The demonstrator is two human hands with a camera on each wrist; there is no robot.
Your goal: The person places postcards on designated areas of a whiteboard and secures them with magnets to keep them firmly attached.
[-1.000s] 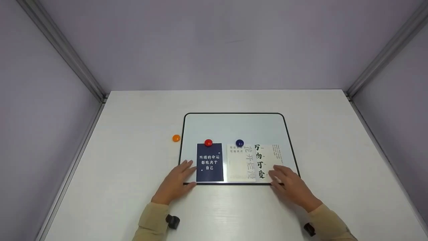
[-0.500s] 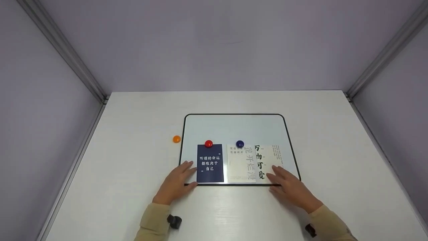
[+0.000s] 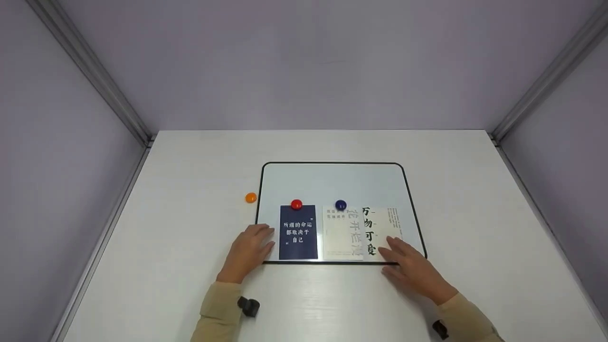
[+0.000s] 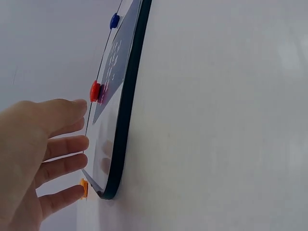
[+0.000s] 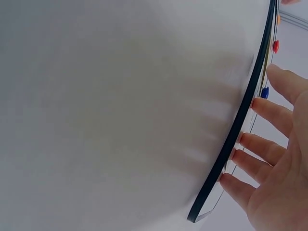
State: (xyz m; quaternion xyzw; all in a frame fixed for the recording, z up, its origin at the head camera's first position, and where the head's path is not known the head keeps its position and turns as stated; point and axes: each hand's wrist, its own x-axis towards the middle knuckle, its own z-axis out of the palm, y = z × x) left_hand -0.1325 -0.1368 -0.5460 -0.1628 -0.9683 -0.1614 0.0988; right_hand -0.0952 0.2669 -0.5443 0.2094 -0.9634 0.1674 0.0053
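Note:
A whiteboard (image 3: 332,183) with a black rim lies on the table. Along its lower half sit a dark blue card (image 3: 298,248), a pale card (image 3: 338,237) and a cream card (image 3: 384,223) with black lettering. A red magnet (image 3: 296,204) is on the blue card's top edge, a blue magnet (image 3: 340,205) on the pale one's. My left hand (image 3: 244,251) hovers with relaxed fingers over the board's lower left corner, tips apart from its surface in the left wrist view. My right hand (image 3: 414,270) rests spread fingertips on the cream card, hiding its lower right part.
An orange magnet (image 3: 251,197) lies on the white table (image 3: 199,180) just outside the board's left rim. Pale walls (image 3: 313,66) enclose the table at the back and sides. Each sleeve carries a small black device.
My left hand has drawn slightly back and up, its thumb leaving the blue card's lower left corner. The right hand has slid a little left over the cream card. Cards and magnets stay put.

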